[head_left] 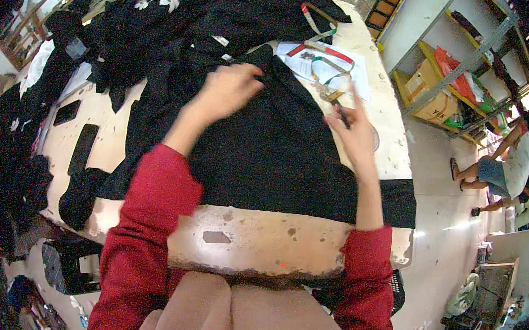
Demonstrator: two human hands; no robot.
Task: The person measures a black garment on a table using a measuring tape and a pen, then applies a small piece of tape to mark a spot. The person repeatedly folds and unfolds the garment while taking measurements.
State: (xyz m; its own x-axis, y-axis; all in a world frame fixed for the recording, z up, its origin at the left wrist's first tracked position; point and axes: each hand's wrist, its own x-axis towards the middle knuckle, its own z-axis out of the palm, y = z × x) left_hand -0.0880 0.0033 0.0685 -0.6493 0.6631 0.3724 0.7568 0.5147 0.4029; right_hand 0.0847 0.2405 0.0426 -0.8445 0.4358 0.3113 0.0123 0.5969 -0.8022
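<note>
A black garment (271, 159) lies spread over the table, its narrower end away from me. My left hand (230, 92) is over the upper left part of this cloth, blurred by motion; its fingers bend toward the fabric, and whether they grip it cannot be made out. Beside the garment's right edge, my right hand (355, 132) is closed around a slim dark object (344, 117), its kind unclear. Just beyond that hand, a multicoloured tape measure (335, 54) curls over a white printed sheet (357, 72).
More black clothing (164, 15) is heaped at the back and left of the worn table (257, 237). A dark phone (67, 113) lies at the left. On the right stand metal shelves (432, 73) with a cardboard box (429, 95); another person (499, 172) is beyond them.
</note>
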